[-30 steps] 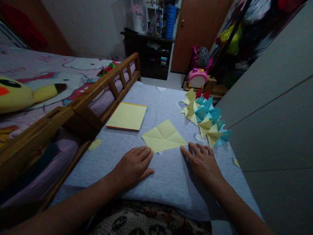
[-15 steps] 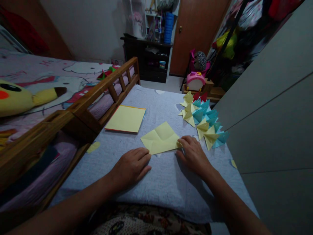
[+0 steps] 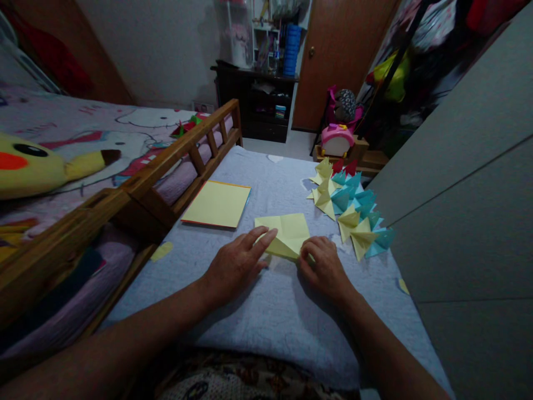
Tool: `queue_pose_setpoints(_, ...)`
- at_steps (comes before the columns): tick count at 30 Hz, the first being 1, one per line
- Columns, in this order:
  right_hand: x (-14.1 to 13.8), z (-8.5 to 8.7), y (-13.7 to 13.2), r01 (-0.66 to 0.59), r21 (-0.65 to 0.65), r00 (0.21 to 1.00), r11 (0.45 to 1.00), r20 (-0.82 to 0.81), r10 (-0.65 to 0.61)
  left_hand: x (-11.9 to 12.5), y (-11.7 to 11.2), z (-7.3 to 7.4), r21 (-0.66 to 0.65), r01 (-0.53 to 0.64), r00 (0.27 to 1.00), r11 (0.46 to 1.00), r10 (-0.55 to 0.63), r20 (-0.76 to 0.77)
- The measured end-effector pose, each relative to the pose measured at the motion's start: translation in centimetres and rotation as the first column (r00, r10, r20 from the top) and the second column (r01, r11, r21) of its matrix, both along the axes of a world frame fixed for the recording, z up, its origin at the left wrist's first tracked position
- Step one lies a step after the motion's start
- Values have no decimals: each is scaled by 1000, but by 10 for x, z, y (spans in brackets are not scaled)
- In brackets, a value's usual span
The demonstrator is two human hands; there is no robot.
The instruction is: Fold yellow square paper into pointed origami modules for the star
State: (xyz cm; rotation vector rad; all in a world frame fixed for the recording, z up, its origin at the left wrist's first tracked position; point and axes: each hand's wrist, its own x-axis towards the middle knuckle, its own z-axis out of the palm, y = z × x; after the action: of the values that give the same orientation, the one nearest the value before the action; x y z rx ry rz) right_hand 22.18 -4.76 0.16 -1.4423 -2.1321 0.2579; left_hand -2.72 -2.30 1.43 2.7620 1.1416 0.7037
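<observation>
A creased sheet of yellow origami paper (image 3: 291, 226) lies on the bed in front of me, its near edge partly lifted in a fold. At its near right corner my right hand (image 3: 322, 264) is closed, thumb and index finger pinching the paper. My left hand (image 3: 239, 258) rests at the left side with its fingers stretched over the paper and the thumb apart below. The fingertips cover part of the left edge. To the left is a square stack of origami paper (image 3: 216, 204), a yellow sheet on top.
Several folded yellow paper pieces (image 3: 362, 238) and blue paper pieces (image 3: 380, 241) stand at the right, with red ones (image 3: 350, 166) behind. A wooden bed rail (image 3: 183, 150) runs along the left. Beyond it lies a yellow plush toy (image 3: 50, 166). A pale cabinet (image 3: 466, 222) borders the right side.
The yellow paper has turned, and its near edge now lifts in a fold. My left hand has moved right and up onto the paper. My right hand still pinches its right corner.
</observation>
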Motion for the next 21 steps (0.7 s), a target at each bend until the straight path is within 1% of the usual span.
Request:
queue_pose_setpoints(3,-6,5,-4,-30,75,1000,997,1,30,12,2,3,42,25,998,999,-22,-59)
queue_pose_setpoints(7,-12,7,-8,-61,143,998,988,4,61,22,7,-2,70,78,995,994,-73,-74)
queue_pose_setpoints(10,-14,7,-10,-87,133,996,987,21,85,26,11,-7,69,120,991,990,-115,-67)
queue_pose_setpoints(13,-14,5,-9,-104,122,994,987,31,101,26,13,-8,65,140,989,988,-136,-56)
queue_pose_setpoints(17,-10,4,-8,-117,130,993,985,15,116,21,15,-4,92,94,995,991,-97,32)
queue_pose_setpoints(21,-4,2,-7,-121,107,992,987,-29,125,14,19,0,34,100,993,994,-102,54)
